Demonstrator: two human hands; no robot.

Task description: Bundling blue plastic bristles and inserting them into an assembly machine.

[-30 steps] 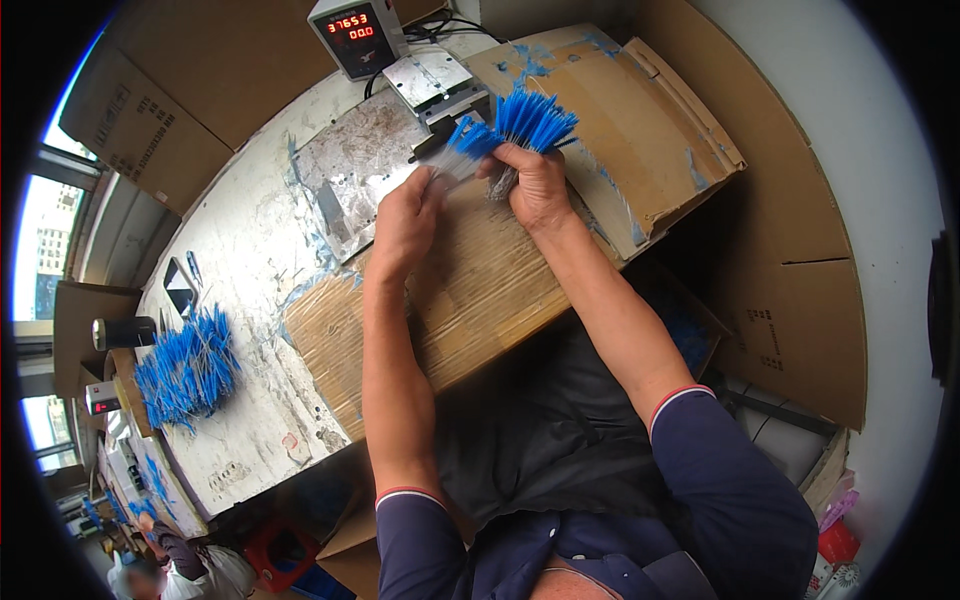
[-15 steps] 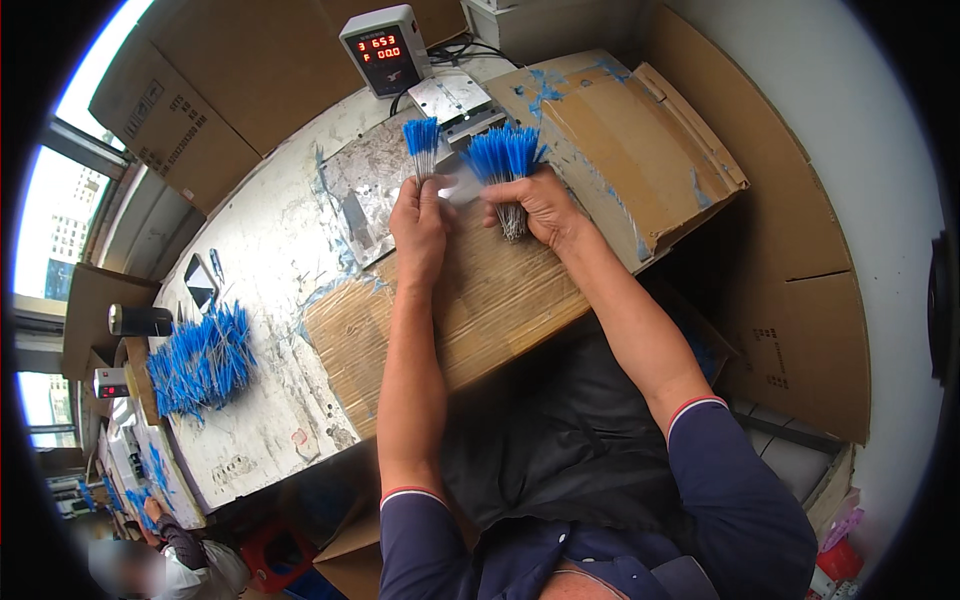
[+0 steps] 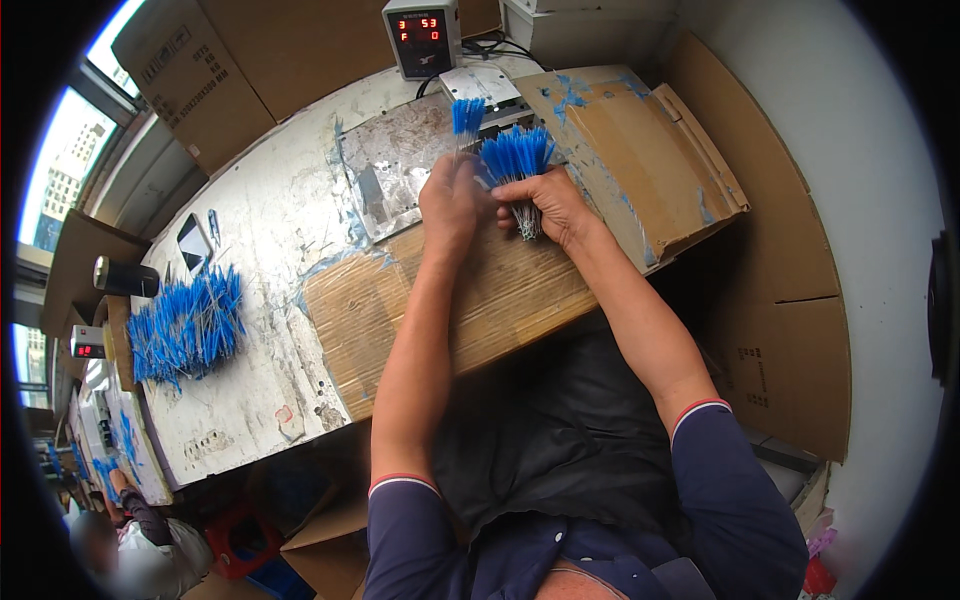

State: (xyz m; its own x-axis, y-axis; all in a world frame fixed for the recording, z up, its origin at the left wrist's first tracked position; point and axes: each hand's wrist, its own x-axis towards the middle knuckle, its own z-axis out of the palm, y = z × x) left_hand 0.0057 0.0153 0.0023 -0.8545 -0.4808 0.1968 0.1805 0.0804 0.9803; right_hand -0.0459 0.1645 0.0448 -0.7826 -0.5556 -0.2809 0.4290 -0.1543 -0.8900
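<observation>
My left hand (image 3: 450, 205) is closed around a small bunch of blue-tipped wire brushes (image 3: 467, 117), held upright with the blue ends up. Its fingers are slightly smeared by motion. Close beside it, my right hand (image 3: 560, 208) grips a thicker bunch of blue-tipped wire brushes (image 3: 517, 153), whose bare wire ends stick out below the palm. Both hands are above a brown cardboard sheet (image 3: 400, 310) at the table's near side. A large pile of the same brushes (image 3: 188, 325) lies on the table to the left.
Behind my hands are a metal plate (image 3: 392, 150) and a white box with a red digital display (image 3: 422, 38). A taped cardboard box (image 3: 645, 150) stands to the right. Near the pile are a phone (image 3: 194, 243) and a black cylinder (image 3: 125, 276). Another person (image 3: 150, 550) sits at far lower left.
My left hand has moved right, bringing its small bunch nearer to the right hand's thicker bunch. The right hand keeps its grip. The whole view has shifted slightly.
</observation>
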